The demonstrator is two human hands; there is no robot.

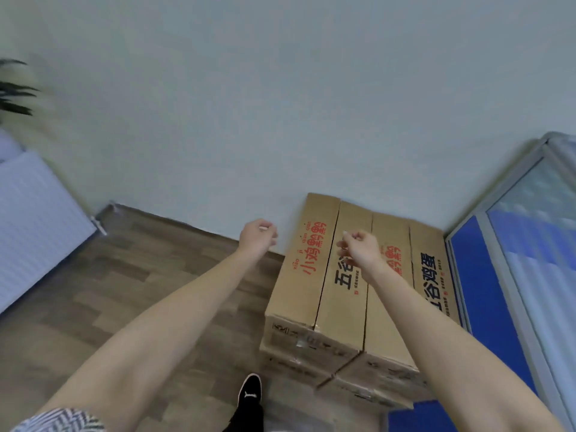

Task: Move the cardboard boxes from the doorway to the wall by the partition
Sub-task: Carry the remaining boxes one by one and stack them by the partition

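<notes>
Brown cardboard boxes (318, 269) with red and black printed characters stand stacked on the floor against the pale wall (280, 104), right beside the blue partition (486, 291). Two lie side by side on top, the right-hand box (430, 275) touching the partition, with more boxes under them. My left hand (257, 236) hovers to the left of the stack, fingers loosely curled, holding nothing. My right hand (358, 249) hangs above the top boxes, fingers loosely curled and empty, not touching the cardboard.
A white radiator (34, 222) hangs on the left wall below dark plant leaves (14, 88). Wood-pattern flooring (124, 291) stretches left of the stack. My black shoe (249, 391) is near the stack's front corner. The partition has a frosted glass panel (536, 244).
</notes>
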